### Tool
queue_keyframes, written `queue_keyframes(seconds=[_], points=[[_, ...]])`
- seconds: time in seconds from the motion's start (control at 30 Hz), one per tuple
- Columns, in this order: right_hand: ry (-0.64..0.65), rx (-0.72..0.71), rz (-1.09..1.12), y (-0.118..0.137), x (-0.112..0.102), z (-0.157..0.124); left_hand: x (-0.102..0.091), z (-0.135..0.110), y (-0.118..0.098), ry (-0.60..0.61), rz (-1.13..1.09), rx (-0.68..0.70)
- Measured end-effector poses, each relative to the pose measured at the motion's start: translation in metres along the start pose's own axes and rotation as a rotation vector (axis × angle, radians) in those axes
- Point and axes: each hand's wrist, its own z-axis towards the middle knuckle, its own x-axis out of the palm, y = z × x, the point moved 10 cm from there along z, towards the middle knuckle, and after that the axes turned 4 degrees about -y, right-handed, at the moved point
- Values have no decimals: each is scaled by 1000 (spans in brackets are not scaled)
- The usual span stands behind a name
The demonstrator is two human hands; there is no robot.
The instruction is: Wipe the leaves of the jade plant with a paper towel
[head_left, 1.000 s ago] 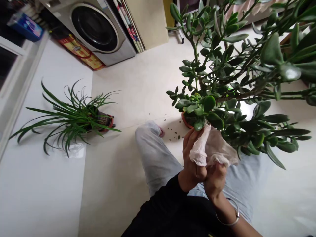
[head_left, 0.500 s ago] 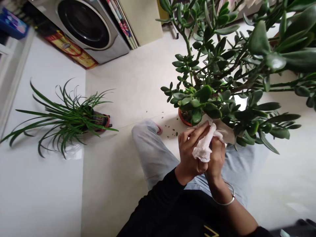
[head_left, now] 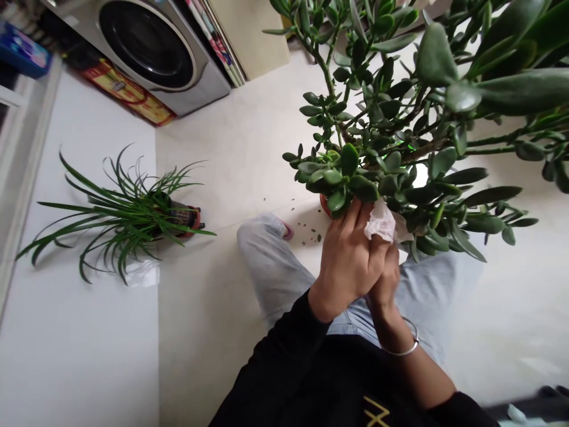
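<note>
A large jade plant (head_left: 400, 118) with thick green leaves fills the upper right, growing from a red-rimmed pot (head_left: 324, 207) on the floor. A crumpled white tissue (head_left: 381, 223) sits just under its lower leaves. My left hand (head_left: 349, 264) lies over the tissue, fingers closed round it and reaching up to the leaves. My right hand (head_left: 386, 284), with a silver bangle on its wrist, is pressed against the left hand from behind and also grips the tissue; its fingers are mostly hidden.
A grassy potted plant (head_left: 128, 213) stands on the floor at left. A washing machine (head_left: 146, 47) is at the top left, a blue box (head_left: 24, 47) beside it. Small leaf bits (head_left: 306, 228) lie near the pot. My grey-trousered leg (head_left: 275, 273) stretches toward it.
Both hands rose toward the lower leaves. My left hand closed over the tissue, which now shows much less than before. The view shifted slightly.
</note>
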Motion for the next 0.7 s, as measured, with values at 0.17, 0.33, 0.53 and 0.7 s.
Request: queue_keyframes(seconds=[0.17, 0.33, 0.53, 0.7], points=[[-38, 28, 62, 7, -1, 4, 3, 1, 10, -38, -61, -6], [0, 1, 79, 18, -1, 7, 1, -8, 1, -15, -174, 90], [-41, 50, 17, 0, -4, 5, 6, -5, 2, 6, -211, 112], [-194, 130, 6, -21, -16, 0, 12, 7, 12, 18, -121, 16]])
